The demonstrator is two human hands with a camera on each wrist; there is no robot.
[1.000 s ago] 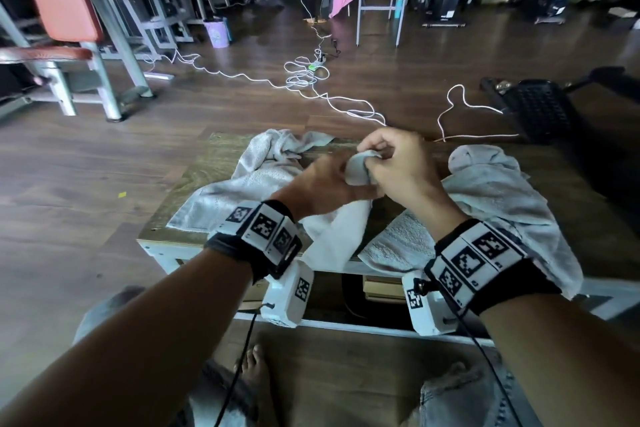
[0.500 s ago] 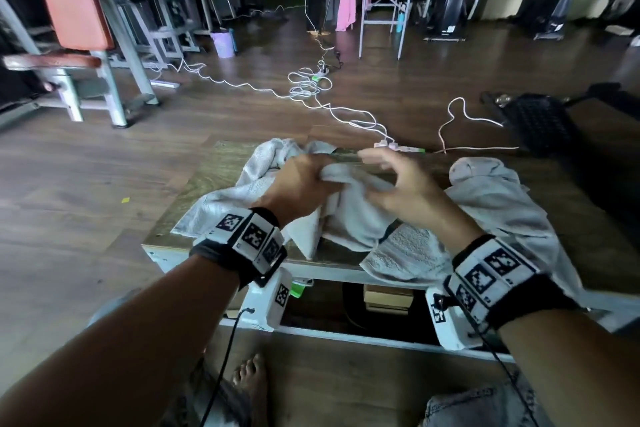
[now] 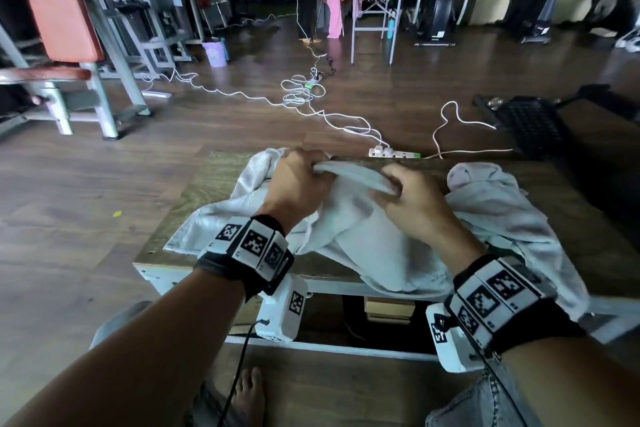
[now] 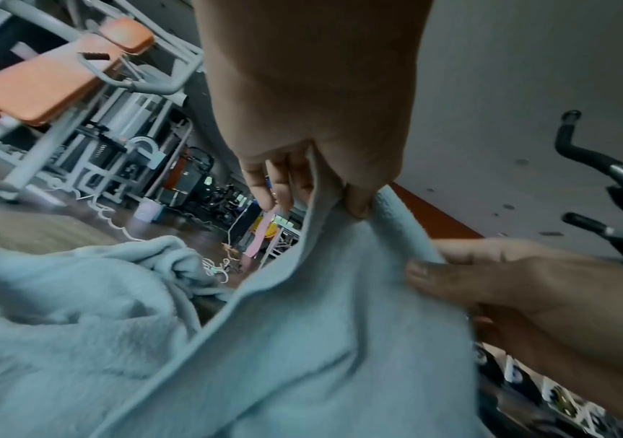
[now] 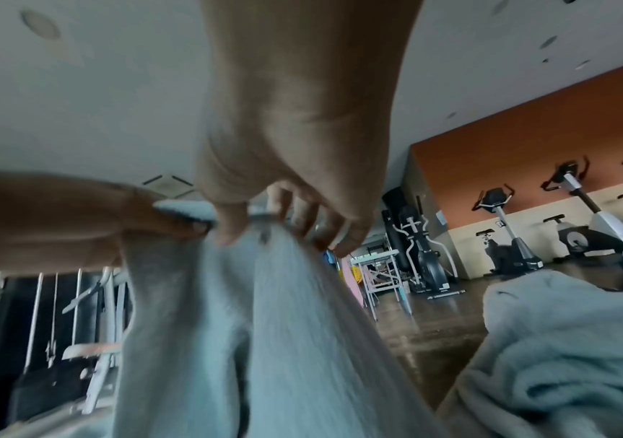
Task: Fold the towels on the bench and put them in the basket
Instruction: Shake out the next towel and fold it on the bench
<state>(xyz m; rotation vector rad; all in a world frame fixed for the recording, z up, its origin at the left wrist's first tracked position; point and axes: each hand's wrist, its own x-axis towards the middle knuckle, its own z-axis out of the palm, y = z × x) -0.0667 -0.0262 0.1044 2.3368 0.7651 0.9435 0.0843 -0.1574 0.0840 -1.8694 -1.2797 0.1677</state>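
Note:
A pale grey towel (image 3: 360, 229) hangs between both hands above the wooden bench (image 3: 214, 180). My left hand (image 3: 301, 180) pinches its top edge (image 4: 324, 189) between thumb and fingers. My right hand (image 3: 405, 198) pinches the same edge (image 5: 249, 228) a short way to the right, so the hem stretches between them. The towel's body drapes down onto the bench's front edge. A second crumpled towel (image 3: 221, 215) lies on the bench under my left wrist. A third bunched towel (image 3: 491, 198) lies at the right. No basket is in view.
A white power strip (image 3: 391, 152) with trailing cables lies on the floor beyond the bench. A weight bench (image 3: 69, 45) stands at the left, a black mat (image 3: 530, 121) at the right, a white table (image 3: 377, 3) and exercise bikes at the back. My bare foot (image 3: 249, 395) is below the bench.
My hands have moved apart along the towel's top edge, from touching over a bunched corner to holding a stretched hem. The towel has spread out and hangs lower.

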